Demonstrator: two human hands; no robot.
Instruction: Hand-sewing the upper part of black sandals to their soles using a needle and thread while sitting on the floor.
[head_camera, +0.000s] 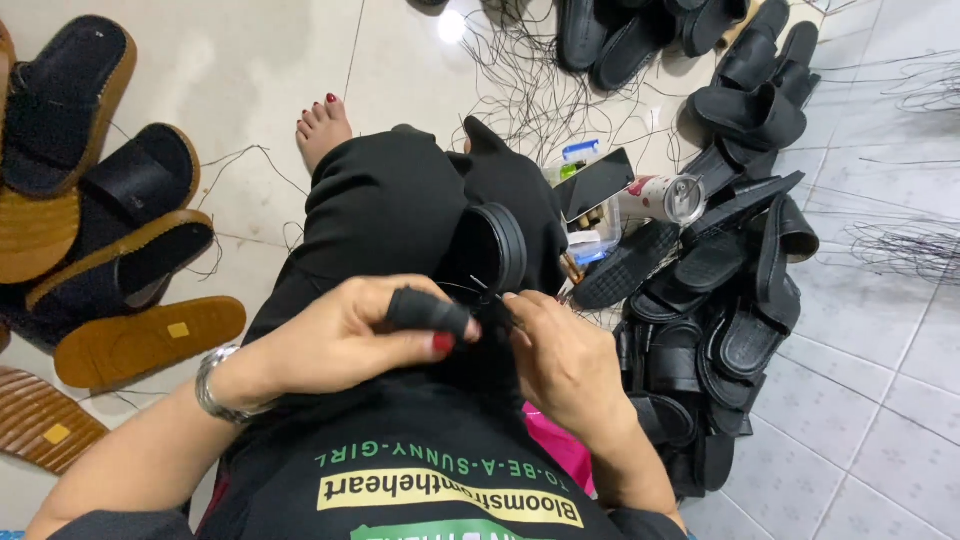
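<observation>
Black sandal (490, 255) is braced on the lap, sole edge turned up, presumably so the stitching line faces the eyes. Left hand (345, 335) is curled shut around the strap, thumb in a black guard pressed on top. Right hand (565, 355) is pinched closed at the strap's edge, seemingly on a needle or thread; too small to confirm. Loose black thread (530, 90) is strewn on the tiled floor (860, 400). Black sandals (720, 300) are piled right, tan-soled ones (110, 230) left, kept within reach.
</observation>
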